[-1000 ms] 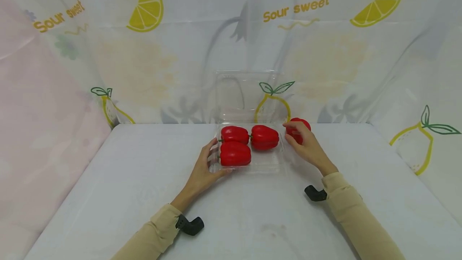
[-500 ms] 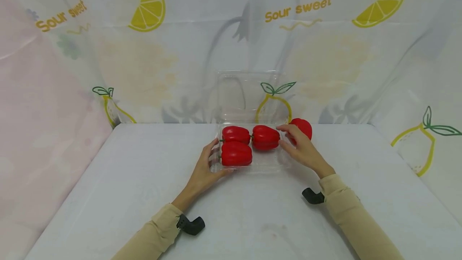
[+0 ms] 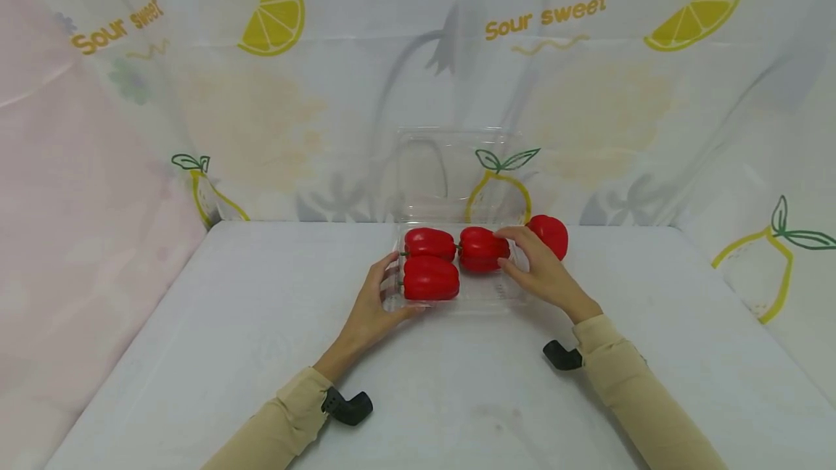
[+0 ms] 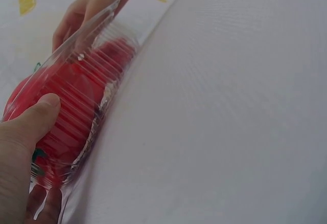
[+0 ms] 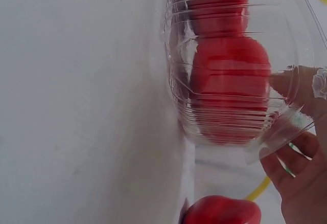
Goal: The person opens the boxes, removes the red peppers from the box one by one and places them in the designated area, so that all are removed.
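A clear plastic clamshell box stands near the table's back edge, its lid raised behind it. Three red bell peppers lie inside: one at back left, one at front left and one at right. My left hand holds the box's left end, thumb along the front wall. My right hand reaches over the box's right side, with thumb and forefinger about the right end of the right pepper. In the right wrist view, that thumb meets the pepper behind the ribbed wall.
A further red bell pepper sits outside the box, just behind my right hand. The table has a white cover. A cloth printed with lemons hangs behind it.
My right hand has moved left, from the pepper outside the box to the right pepper inside it. My left hand and the box stay put; the head view has shifted slightly.
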A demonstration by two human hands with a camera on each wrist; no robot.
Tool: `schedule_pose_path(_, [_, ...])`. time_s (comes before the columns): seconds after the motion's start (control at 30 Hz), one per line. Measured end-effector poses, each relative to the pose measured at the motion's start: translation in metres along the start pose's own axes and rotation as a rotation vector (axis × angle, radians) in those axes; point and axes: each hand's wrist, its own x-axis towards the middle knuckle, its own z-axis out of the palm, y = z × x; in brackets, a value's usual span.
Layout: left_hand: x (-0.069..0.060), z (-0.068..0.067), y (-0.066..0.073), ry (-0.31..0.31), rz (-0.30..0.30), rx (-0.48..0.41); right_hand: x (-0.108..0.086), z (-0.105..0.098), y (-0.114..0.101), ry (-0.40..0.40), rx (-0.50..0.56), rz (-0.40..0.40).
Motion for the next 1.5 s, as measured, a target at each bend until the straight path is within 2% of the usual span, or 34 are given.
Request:
schedule_pose_path(0.2, [-0.001, 0.001, 0.001, 0.006, 0.009, -0.015, 0.004, 0.003, 0.0, -0.046, -0.012, 0.01])
schedule_pose_path(0.53, [0.001, 0.003, -0.003, 0.008, -0.005, -0.027, 0.016, 0.007, -0.001, -0.119, -0.025, 0.071])
schedule_pose_path(0.8, [0.002, 0.004, -0.007, 0.008, -0.007, -0.023, 0.019, 0.011, 0.001, -0.125, -0.065, 0.068])
schedule_pose_path(1.07, [0.0, 0.004, -0.002, 0.016, -0.002, -0.01, 0.021, 0.011, -0.002, -0.161, -0.114, 0.084])
schedule_pose_path(1.33, [0.0, 0.003, 0.0, 0.024, 0.008, -0.007, 0.021, 0.012, -0.006, -0.139, -0.121, 0.063])
schedule_pose_path(1.5, [0.0, 0.003, 0.001, 0.021, 0.016, -0.006, 0.021, 0.012, -0.006, -0.142, -0.128, 0.077])
